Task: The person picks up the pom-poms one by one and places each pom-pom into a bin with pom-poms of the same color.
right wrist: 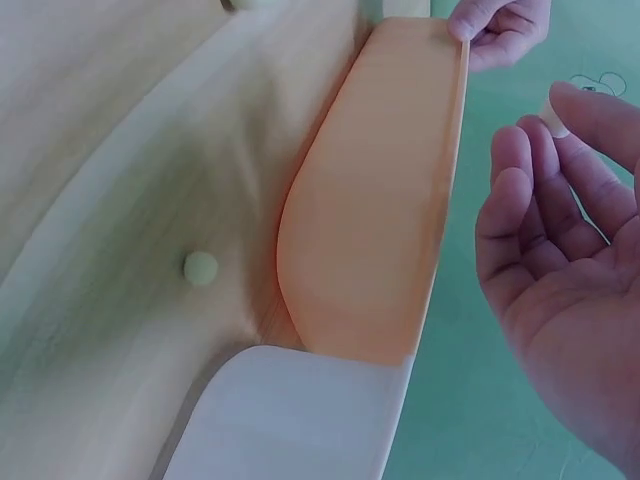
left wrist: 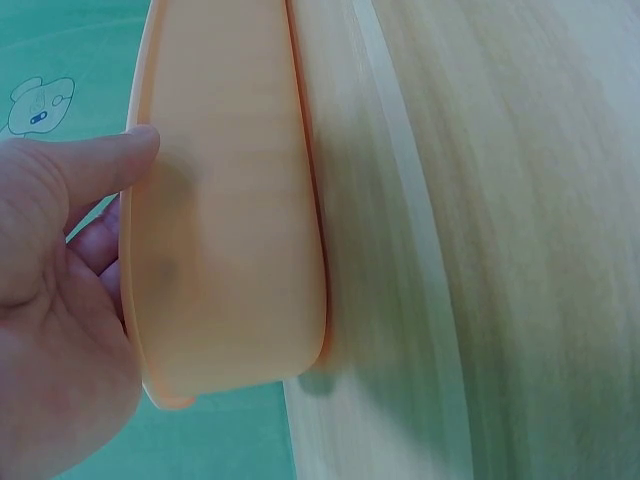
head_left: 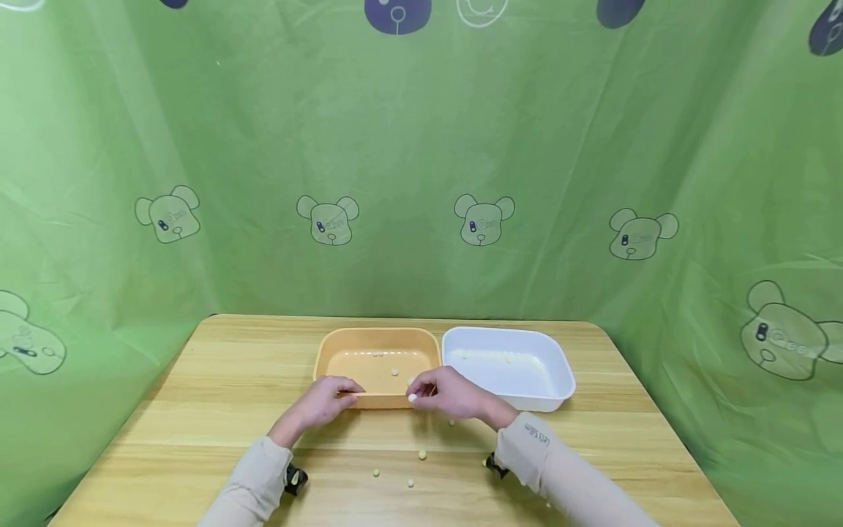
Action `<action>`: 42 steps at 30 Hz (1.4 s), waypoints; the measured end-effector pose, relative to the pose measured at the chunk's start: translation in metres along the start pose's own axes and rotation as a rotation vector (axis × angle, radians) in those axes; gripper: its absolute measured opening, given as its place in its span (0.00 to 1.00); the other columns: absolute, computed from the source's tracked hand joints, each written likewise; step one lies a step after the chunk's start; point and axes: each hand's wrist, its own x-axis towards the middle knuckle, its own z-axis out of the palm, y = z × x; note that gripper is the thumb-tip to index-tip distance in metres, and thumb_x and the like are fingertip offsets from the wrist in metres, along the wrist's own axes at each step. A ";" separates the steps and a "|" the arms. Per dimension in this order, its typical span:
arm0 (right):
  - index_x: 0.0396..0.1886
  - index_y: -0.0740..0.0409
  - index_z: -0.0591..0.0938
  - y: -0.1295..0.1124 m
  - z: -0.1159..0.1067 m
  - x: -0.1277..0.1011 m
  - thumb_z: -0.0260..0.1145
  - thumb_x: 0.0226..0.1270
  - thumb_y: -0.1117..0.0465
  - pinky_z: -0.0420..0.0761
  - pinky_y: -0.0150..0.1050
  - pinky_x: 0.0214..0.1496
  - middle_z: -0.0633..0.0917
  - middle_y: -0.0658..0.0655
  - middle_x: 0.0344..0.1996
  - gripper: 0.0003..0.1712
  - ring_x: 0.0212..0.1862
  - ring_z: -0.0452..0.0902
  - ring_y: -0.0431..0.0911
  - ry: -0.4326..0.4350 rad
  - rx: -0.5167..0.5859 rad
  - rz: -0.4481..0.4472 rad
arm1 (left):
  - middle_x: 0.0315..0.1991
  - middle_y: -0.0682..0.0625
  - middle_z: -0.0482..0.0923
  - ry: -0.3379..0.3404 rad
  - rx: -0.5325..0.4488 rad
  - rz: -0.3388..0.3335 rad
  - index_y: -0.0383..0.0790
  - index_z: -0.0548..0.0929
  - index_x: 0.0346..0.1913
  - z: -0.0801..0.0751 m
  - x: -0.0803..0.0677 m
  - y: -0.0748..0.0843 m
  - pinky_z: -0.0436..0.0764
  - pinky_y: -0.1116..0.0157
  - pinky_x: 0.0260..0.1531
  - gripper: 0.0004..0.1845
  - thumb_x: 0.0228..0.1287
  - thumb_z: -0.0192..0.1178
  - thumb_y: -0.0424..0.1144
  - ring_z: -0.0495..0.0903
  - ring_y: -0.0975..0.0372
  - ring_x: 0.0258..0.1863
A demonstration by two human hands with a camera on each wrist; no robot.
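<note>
Gripping the near rim of the orange tray (head_left: 384,402), the left hand (head_left: 320,402) has its thumb outside, fingers inside. Small pale balls (head_left: 395,372) lie in this tray; loose balls (head_left: 422,455) sit on the wooden table (head_left: 165,454) before it. Right hand (head_left: 454,394): thumb and fingers clamped on a white ball (head_left: 412,397), just above the same rim. White tray (head_left: 536,403) stands just beside, at right.

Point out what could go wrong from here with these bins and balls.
The right hand pinches a small white ball, which might slip and roll away.

The left hand grips the orange bin by its near rim; a tug could tip or shift it.

Loose balls lie on the table between the sleeves, so a forearm might sweep one aside.
</note>
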 end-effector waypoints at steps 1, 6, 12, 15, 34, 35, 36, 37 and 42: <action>0.39 0.55 0.85 0.001 0.000 0.001 0.67 0.62 0.63 0.78 0.34 0.41 0.83 0.44 0.31 0.06 0.36 0.77 0.38 0.010 0.001 0.009 | 0.39 0.43 0.83 0.000 0.000 0.000 0.34 0.84 0.42 0.000 0.000 0.000 0.77 0.58 0.40 0.08 0.63 0.58 0.29 0.79 0.57 0.38; 0.40 0.59 0.84 0.002 -0.003 0.004 0.67 0.62 0.65 0.78 0.34 0.39 0.83 0.46 0.30 0.07 0.34 0.77 0.39 0.055 0.015 0.046 | 0.39 0.44 0.84 0.004 0.015 0.007 0.35 0.84 0.42 0.000 0.001 -0.001 0.77 0.58 0.40 0.08 0.63 0.59 0.29 0.80 0.58 0.37; 0.41 0.63 0.84 0.007 -0.005 0.009 0.65 0.64 0.63 0.77 0.34 0.36 0.82 0.46 0.29 0.09 0.33 0.76 0.39 0.088 -0.010 0.065 | 0.39 0.43 0.84 0.001 0.003 0.002 0.34 0.84 0.42 0.000 0.001 -0.001 0.78 0.60 0.39 0.08 0.63 0.58 0.28 0.79 0.58 0.36; 0.41 0.63 0.84 0.009 -0.007 0.011 0.64 0.65 0.63 0.77 0.33 0.36 0.82 0.46 0.28 0.09 0.33 0.75 0.39 0.104 -0.019 0.073 | 0.39 0.43 0.84 0.002 0.004 0.001 0.34 0.84 0.42 0.000 0.000 0.000 0.77 0.61 0.38 0.08 0.63 0.58 0.28 0.79 0.59 0.36; 0.40 0.67 0.83 0.019 -0.011 0.023 0.65 0.61 0.66 0.76 0.33 0.37 0.81 0.48 0.28 0.10 0.33 0.75 0.40 0.167 -0.026 0.127 | 0.38 0.44 0.84 0.010 0.013 0.004 0.34 0.85 0.42 0.001 -0.001 0.000 0.78 0.61 0.39 0.08 0.62 0.59 0.28 0.80 0.59 0.36; 0.41 0.67 0.83 0.019 -0.011 0.024 0.65 0.61 0.66 0.76 0.33 0.37 0.81 0.48 0.28 0.10 0.33 0.75 0.40 0.167 -0.027 0.128 | 0.38 0.44 0.84 0.011 0.013 0.005 0.34 0.85 0.42 0.000 -0.001 0.001 0.78 0.61 0.39 0.08 0.62 0.59 0.28 0.80 0.59 0.36; 0.40 0.67 0.84 0.019 -0.011 0.024 0.65 0.61 0.66 0.76 0.33 0.37 0.81 0.48 0.28 0.10 0.33 0.75 0.40 0.168 -0.029 0.130 | 0.38 0.44 0.84 0.012 0.013 0.007 0.34 0.85 0.42 0.000 -0.001 0.001 0.78 0.60 0.39 0.08 0.62 0.59 0.28 0.80 0.59 0.36; 0.40 0.66 0.84 0.020 -0.011 0.025 0.65 0.61 0.66 0.76 0.33 0.37 0.81 0.48 0.28 0.09 0.33 0.75 0.40 0.168 -0.032 0.130 | 0.38 0.44 0.84 0.014 0.014 0.008 0.34 0.85 0.42 0.000 -0.001 0.001 0.78 0.60 0.39 0.08 0.62 0.59 0.28 0.80 0.59 0.36; 0.38 0.63 0.84 0.022 -0.013 0.027 0.66 0.61 0.66 0.77 0.33 0.37 0.81 0.48 0.28 0.07 0.33 0.75 0.40 0.177 -0.029 0.141 | 0.38 0.45 0.84 0.015 0.014 0.002 0.35 0.85 0.42 0.000 -0.001 0.001 0.78 0.59 0.40 0.08 0.63 0.59 0.28 0.80 0.58 0.37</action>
